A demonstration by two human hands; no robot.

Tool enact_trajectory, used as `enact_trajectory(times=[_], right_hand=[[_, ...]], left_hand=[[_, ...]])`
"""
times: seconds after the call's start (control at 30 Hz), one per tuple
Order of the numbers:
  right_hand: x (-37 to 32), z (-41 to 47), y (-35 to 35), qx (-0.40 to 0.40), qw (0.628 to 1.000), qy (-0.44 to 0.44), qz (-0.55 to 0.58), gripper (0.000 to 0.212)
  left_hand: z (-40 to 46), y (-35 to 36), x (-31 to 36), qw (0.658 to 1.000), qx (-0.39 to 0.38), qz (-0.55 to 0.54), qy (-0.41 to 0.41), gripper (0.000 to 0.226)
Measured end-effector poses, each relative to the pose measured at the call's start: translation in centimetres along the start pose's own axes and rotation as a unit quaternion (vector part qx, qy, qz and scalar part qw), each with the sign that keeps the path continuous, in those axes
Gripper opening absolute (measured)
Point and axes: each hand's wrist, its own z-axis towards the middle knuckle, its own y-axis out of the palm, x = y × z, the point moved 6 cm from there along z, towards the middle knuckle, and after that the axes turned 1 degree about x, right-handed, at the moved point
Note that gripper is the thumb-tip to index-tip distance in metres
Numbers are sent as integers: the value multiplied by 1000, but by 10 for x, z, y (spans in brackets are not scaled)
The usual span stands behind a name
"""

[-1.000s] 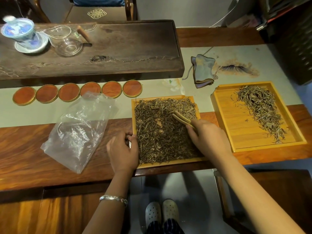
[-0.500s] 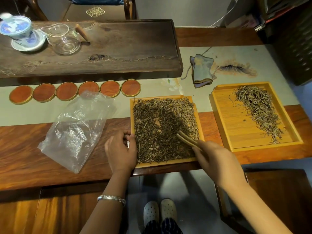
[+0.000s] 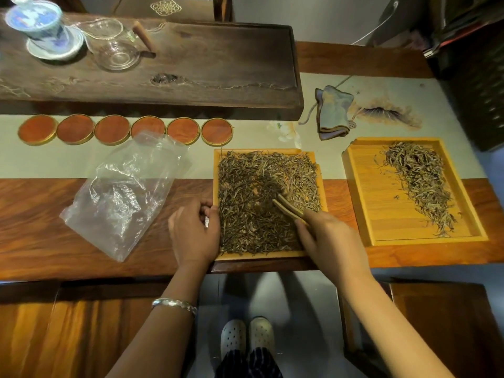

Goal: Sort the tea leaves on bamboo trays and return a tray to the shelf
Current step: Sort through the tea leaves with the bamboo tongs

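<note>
My left hand (image 3: 192,236) grips the left rim of the near tray (image 3: 321,184), which is full of tea (image 3: 253,214). My right hand (image 3: 331,241) pinches tongs (image 3: 287,207), tips in the leaves. The second tray (image 3: 362,192) sits apart, right.

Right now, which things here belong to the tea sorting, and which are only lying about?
Belong:
full tray
second tray
tea leaves
bamboo tongs, held by right hand
left hand, at the full tray's edge

Lying about:
plastic bag
six coasters
cloth
lidded cup
glass pitcher
</note>
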Motion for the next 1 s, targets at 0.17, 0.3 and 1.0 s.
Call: enact_trajectory(times=[0.17, 0.3, 1.0], right_hand=[[-13, 14, -2, 30, 999, -16, -12, 24], [-21, 26, 5, 8, 999, -31, -38, 27], [-48, 68, 4, 16, 999, -48, -18, 29]], left_hand=[[-1, 0, 1, 1000, 4, -6, 3, 7], [-1, -1, 1, 1000, 7, -10, 1, 10], [-1, -3, 4, 1000, -2, -16, -3, 4]])
